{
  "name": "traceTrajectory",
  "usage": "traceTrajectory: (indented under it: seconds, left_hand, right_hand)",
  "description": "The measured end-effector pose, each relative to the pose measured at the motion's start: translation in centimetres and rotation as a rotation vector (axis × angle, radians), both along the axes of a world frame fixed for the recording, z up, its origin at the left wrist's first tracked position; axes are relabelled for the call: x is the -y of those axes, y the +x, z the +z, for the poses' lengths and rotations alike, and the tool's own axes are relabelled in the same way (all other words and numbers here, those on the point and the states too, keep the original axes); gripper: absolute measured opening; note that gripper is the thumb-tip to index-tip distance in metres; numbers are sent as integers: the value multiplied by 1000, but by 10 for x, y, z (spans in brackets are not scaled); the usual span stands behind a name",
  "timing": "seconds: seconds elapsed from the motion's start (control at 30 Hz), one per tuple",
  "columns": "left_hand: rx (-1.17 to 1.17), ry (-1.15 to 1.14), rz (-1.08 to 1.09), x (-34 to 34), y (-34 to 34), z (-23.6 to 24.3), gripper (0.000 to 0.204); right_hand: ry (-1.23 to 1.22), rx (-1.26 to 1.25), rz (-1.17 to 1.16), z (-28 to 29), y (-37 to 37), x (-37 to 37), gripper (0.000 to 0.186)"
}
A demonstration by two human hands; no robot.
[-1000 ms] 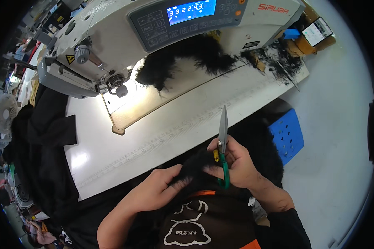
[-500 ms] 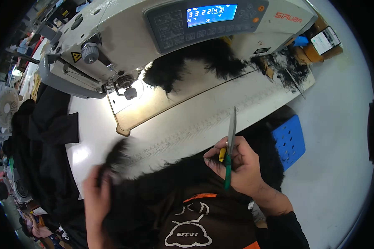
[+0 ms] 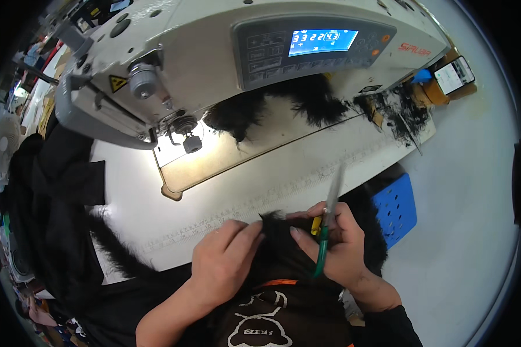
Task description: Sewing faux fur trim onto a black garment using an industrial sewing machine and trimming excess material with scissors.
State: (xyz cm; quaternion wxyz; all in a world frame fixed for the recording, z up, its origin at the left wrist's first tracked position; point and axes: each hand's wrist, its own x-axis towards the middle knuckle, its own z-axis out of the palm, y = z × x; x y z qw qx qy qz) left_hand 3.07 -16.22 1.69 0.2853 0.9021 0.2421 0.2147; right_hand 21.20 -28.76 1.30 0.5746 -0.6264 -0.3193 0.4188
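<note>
Black furry fabric [image 3: 281,234] lies along the near table edge and over my lap. My left hand [image 3: 226,257] is closed on its upper edge, fingers pinched together around a tuft of fur. Close by on the right, my right hand [image 3: 344,240] holds small scissors [image 3: 322,246] with green and yellow on the handles. Their blade points away from me, toward the sewing machine, and is slightly blurred. The thumb and fingers of this hand also meet the furry fabric, though the exact grip there is partly hidden.
A sewing machine [image 3: 173,34] with a lit display [image 3: 323,42] stands across the far side. More black fur [image 3: 243,113] lies under its arm. Fur scraps and tweezers [image 3: 409,130] are at the far right, near a phone [image 3: 454,75]. Black cloth [image 3: 58,173] hangs at left; a blue perforated piece [image 3: 396,208] sits at right.
My left hand has moved right, from the fabric's left part to beside my right hand. A furry strip now trails at the left. The scissors stay in my right hand, and the view has shifted slightly.
</note>
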Motion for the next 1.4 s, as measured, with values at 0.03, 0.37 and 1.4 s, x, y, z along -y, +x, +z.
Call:
traceTrajectory:
  seconds: [0.03,0.37,1.4]
  left_hand:
    - [-44,-40,74,-1,0,3,30]
    - [-106,44,94,-17,-11,-6,26]
    - [-135,127,-16,-22,19,-9,42]
  right_hand:
    - [-1,-5,-4,-1,3,3,41]
    - [-513,241,372,22,22,30,51]
    - [-360,243,377,9,24,28,45]
